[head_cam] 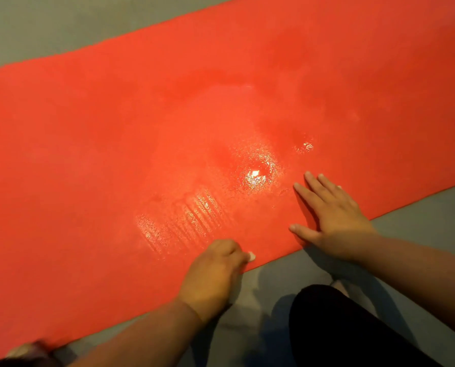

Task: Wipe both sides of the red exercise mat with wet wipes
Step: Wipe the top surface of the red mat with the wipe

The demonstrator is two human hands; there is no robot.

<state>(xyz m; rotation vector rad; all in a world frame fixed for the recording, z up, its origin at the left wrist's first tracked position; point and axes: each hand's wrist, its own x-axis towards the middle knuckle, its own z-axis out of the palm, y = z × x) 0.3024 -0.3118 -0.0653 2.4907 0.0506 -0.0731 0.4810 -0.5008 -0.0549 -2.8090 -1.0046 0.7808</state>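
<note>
Dim warm light, glare spots on the mat [221,115], soft focus

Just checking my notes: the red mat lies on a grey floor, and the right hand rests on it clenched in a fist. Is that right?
Not quite. In the head view the right hand rests on the red mat flat, fingers straight, not clenched. The floor is grey.

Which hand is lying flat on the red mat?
The right hand, fingers straight and spread on the mat. The left hand is curled at the mat's near edge.
</note>
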